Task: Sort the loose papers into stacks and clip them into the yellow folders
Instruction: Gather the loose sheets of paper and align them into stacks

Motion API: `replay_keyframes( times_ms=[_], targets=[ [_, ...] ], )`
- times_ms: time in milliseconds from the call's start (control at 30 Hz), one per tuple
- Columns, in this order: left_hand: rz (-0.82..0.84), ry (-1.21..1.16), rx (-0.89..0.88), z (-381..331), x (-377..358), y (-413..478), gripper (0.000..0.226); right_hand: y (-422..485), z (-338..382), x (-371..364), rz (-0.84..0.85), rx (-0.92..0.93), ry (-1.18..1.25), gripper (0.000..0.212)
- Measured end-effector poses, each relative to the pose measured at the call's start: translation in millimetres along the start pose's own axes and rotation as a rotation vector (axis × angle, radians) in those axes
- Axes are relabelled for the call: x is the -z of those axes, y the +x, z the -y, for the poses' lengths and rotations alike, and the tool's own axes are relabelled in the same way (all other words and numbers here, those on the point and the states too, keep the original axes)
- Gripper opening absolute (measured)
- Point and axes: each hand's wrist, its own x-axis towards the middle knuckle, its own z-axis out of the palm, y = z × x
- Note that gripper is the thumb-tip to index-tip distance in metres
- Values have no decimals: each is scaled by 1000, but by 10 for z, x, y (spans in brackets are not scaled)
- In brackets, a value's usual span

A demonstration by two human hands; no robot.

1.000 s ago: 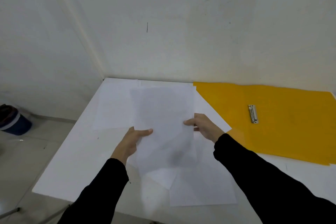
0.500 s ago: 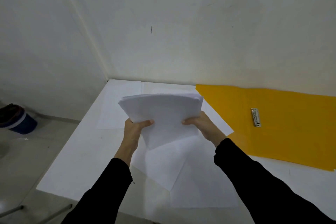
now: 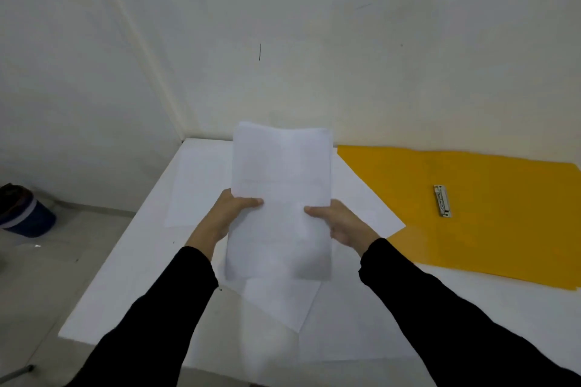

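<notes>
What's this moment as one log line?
left hand, right hand: hold paper stack | yellow folder: open flat | loose sheets: on table

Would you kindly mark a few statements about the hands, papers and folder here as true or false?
1. The left hand and the right hand both grip the paper stack. True.
2. The yellow folder lies closed. False: it lies open on the table, its metal clip showing.
3. Some loose sheets lie on the table beneath the held stack. True.
4. The metal clip holds papers. False: nothing is clipped in it.
</notes>
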Motion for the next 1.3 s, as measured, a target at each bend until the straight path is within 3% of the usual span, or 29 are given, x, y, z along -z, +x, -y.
replay_keyframes(
  times_ms=[100, 233, 300, 367, 500, 600, 767, 867, 933, 1167, 1300],
  targets=[
    [24, 30, 154, 107, 120, 127, 42, 11, -219, -64, -58, -132, 68, 23],
    [-27, 63, 267, 354, 385, 230, 40, 113, -589, -13, -661, -192, -225, 30],
    [-50, 74, 322, 487, 527, 261, 39, 95, -693, -42, -813, -255, -447, 47],
    [-64, 104, 350, 581, 636, 275, 34, 54, -747, -200, -832, -337, -614, 66],
    [-63, 157, 380, 731, 738, 268, 33, 95, -821, -502, -901, -402, -762, 54],
    [-59, 184, 388, 814, 739, 267, 34, 162, -851, -531, -917, -408, -665, 45],
    [-46, 189, 388, 912, 663, 293, 34, 106, -946, -375, -795, -320, -538, 16],
    [-34, 175, 404, 931, 637, 310, 41, 28, -924, -220, -740, -189, -356, 30],
    [-22, 150, 410, 933, 606, 321, 32, -43, -864, -96, -719, -127, -259, 35],
    [20, 142, 417, 909, 422, 364, 38, -405, -468, 447, -836, -2, -141, 8],
    [51, 172, 444, 892, 419, 404, 41, -608, -267, 718, -855, 85, 3, 9]
  ],
)
